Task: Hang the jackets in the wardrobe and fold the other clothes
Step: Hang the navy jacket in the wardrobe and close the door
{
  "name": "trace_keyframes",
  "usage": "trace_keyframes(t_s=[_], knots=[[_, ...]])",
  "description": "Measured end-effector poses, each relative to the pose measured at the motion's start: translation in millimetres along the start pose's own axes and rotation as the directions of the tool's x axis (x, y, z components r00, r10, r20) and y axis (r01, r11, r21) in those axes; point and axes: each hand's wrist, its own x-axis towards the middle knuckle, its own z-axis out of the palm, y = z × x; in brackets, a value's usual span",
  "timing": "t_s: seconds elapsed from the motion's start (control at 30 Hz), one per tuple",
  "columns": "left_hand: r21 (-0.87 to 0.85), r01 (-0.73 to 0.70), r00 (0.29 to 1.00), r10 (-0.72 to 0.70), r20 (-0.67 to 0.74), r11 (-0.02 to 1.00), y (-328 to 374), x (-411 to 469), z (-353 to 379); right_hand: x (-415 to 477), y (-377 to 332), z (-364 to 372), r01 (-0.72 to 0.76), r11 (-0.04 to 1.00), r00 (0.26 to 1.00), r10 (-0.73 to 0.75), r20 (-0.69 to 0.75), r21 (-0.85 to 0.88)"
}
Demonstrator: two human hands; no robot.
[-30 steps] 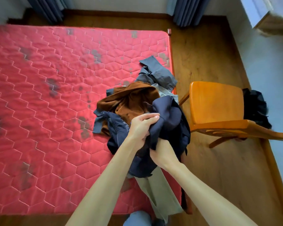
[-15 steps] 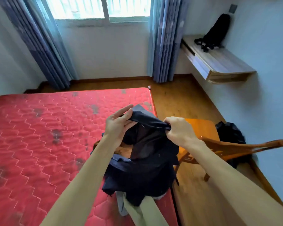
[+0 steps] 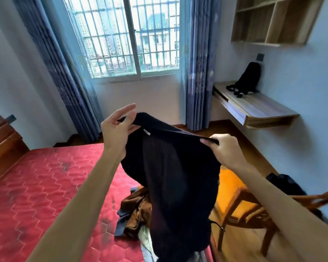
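A dark navy garment [image 3: 178,182] hangs in front of me, held up by its top edge above the bed. My left hand [image 3: 117,127] pinches the left end of that edge between thumb and fingers. My right hand [image 3: 223,150] grips the right end, fingers curled round the cloth. A small white label shows just inside the edge. Below the garment, a brown garment [image 3: 138,210] lies crumpled with other clothes on the red mattress [image 3: 45,195]. No wardrobe is in view.
A wooden chair [image 3: 235,188] stands right of the bed with dark cloth [image 3: 284,184] behind it. A wall desk [image 3: 254,108] carries a black backpack [image 3: 248,78]. Barred window and blue curtains lie ahead, a wooden headboard at left.
Both hands lifted the dark garment off the pile and spread its top edge apart. My view tilted up from the mattress to the window.
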Motion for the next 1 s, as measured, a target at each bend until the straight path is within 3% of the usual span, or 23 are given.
trace_keyframes(t_s=[0.1, 0.2, 0.23, 0.33, 0.4, 0.53, 0.63, 0.8, 0.93, 1.0], knots=[[0.208, -0.176, 0.979, 0.192, -0.060, 0.962, 7, 10, -13, 20, -34, -48, 0.143, 0.989, 0.988, -0.140, -0.070, 0.039], [0.469, -0.375, 0.924, 0.366, 0.114, 0.800, -4, 10, -20, 25, -76, -80, 0.235, 0.952, 0.972, -0.229, -0.054, 0.198], [0.552, -0.453, 0.890, 0.388, 0.238, 0.701, -15, 10, -21, 25, -89, -87, 0.284, 0.930, 0.959, -0.270, -0.091, 0.235], [0.733, -0.622, 0.779, 0.311, 0.545, 0.274, -63, 3, -18, 30, -126, -95, 0.399, 0.865, 0.917, -0.367, -0.157, 0.306], [0.736, -0.658, 0.742, 0.301, 0.599, 0.160, -93, -3, -12, 33, -142, -96, 0.448, 0.843, 0.894, -0.431, -0.124, 0.298], [0.745, -0.643, 0.755, 0.310, 0.578, 0.176, -127, -15, 13, 32, -146, -95, 0.460, 0.811, 0.882, -0.463, -0.085, 0.362], [0.763, -0.519, 0.854, 0.248, 0.457, 0.386, -144, -17, 25, 31, -139, -110, 0.425, 0.801, 0.900, -0.424, -0.100, 0.422], [0.842, -0.433, 0.899, 0.086, 0.429, 0.322, -180, -16, 33, 27, -120, -143, 0.326, 0.829, 0.932, -0.363, -0.007, 0.454], [0.759, -0.433, 0.882, 0.053, 0.469, 0.487, -191, -4, 13, 23, -100, -168, 0.339, 0.912, 0.925, -0.367, 0.093, 0.230], [0.771, -0.401, 0.903, 0.070, 0.425, 0.495, -186, 10, -2, 21, -87, -176, 0.379, 0.921, 0.912, -0.388, 0.136, 0.088]])
